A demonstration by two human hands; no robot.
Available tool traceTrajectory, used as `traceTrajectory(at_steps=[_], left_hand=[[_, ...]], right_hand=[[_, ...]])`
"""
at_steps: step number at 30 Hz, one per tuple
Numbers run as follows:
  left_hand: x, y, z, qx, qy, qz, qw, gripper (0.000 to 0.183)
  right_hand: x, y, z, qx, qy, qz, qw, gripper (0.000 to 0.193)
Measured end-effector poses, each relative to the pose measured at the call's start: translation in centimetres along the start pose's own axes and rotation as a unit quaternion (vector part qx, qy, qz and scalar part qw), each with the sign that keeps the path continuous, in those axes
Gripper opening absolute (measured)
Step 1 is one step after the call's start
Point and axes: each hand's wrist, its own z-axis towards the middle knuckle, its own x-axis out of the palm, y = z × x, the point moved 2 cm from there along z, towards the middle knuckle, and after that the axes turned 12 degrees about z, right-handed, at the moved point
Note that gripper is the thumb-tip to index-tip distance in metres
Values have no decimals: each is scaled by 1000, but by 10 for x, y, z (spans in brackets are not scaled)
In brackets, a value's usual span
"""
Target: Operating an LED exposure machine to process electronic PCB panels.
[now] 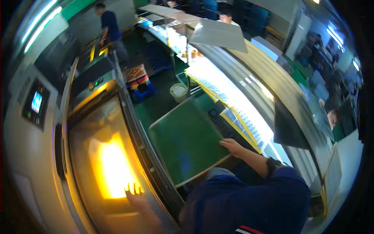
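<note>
a flat green panel (pixel 185 142) stands tilted beside the machine's metal frame (pixel 139 146), the right hand (pixel 232 147) closed on its right edge. the left hand (pixel 135 195), blurred, has its fingers spread at the glowing yellow surface (pixel 113 165); whether it touches, i cannot tell. a pale bucket (pixel 179 92) sits on the floor beyond the panel; farther off, a co-worker (pixel 112 29) stands at upper left.

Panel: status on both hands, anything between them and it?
Right hand gripping panel by its edge. Left hand open, blurred, at glowing machine bed, contact unclear. Dark rail between left hand and panel.
</note>
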Motion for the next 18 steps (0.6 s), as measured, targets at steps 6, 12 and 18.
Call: traceTrajectory(at_steps=[6,12,18], left_hand=[[196,41,-57,-198,219,5,955,48],[356,52,-58,-190,391,171,884,48],[478,45,-48,-77,538,224,809,50]], right_hand=[[-133,-126,-110,24,-275,225,934,39],[-198,-110,-144,-47,-497,417,760,39],[-265,-114,-155,-68,-580,400,706,55]])
